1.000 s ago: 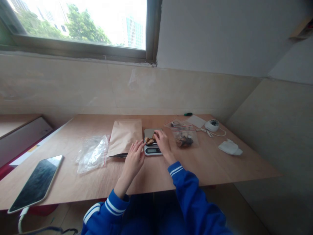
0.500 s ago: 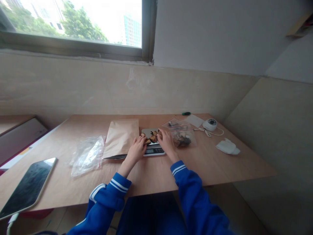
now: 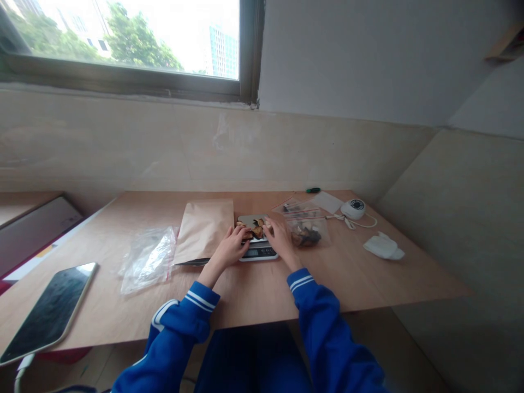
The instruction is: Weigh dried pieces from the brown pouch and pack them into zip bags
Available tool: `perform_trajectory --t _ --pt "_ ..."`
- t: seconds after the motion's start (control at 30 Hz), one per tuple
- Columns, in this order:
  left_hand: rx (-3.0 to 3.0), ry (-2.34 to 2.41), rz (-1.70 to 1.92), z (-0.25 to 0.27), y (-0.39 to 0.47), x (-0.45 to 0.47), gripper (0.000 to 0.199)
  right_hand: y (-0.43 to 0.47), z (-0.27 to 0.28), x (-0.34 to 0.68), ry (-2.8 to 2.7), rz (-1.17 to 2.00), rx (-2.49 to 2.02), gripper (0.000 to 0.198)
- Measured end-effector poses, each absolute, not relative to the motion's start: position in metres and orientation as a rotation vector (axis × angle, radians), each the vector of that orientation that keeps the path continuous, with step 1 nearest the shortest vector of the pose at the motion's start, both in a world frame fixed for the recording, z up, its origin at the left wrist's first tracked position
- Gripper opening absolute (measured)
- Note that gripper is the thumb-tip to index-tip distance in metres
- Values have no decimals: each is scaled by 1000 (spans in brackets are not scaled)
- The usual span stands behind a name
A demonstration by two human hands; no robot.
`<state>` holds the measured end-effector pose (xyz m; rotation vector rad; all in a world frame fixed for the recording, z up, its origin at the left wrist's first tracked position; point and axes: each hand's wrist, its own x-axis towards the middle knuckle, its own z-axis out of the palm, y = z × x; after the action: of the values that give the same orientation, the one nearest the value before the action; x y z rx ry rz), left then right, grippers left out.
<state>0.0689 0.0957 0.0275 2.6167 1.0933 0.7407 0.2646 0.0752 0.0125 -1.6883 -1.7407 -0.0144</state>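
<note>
Several brown, dark-edged pieces that look like dried mushroom slices (image 3: 257, 231) lie on the plate of a kitchen scale (image 3: 257, 252). My left hand (image 3: 231, 246) rests at the pile's left side, its fingers spread and touching the nearest pieces. From the right, my right hand (image 3: 279, 237) reaches over the plate, with fingers apart and bent at the pile's edge; a pale piece shows by its thumb. Both hands partly cover the plate. The scale's dark display faces me, its digits too small to read.
Left of the scale lie a brown paper pouch (image 3: 207, 226), clear plastic bags (image 3: 149, 262) and a phone (image 3: 49, 308) on a cable. To the right are zip bags of dark dried pieces (image 3: 307, 232), a white round device (image 3: 352, 208), crumpled tissue (image 3: 383, 246) and a green-handled tool (image 3: 313, 190).
My left hand has shifted very slightly at the pile's left edge. The right hand stays almost in place, and the view has moved a little.
</note>
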Motion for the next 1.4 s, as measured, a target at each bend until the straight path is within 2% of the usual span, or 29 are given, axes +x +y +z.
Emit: perform_trajectory --t 0.17,0.4,0.67,0.93,1.13,1.4 --pt "2604 1279 903 33 99 69 31 72 -3 270 -1475 20 -1488 44" --pt "2666 1432 706 31 109 69 31 70 -17 276 -1272 -40 -1439 37" --pt "2656 1469 614 40 130 73 20 68 -18 276 -1294 -53 -1420 31" --pt "2686 1496 547 39 138 66 22 66 -18 275 -1302 -53 -1403 28" --pt "2677 1485 620 45 135 69 30 66 -19 276 -1302 -55 -1403 28" --pt "2579 1352 726 40 134 84 24 66 -20 277 -1287 -67 -1411 28"
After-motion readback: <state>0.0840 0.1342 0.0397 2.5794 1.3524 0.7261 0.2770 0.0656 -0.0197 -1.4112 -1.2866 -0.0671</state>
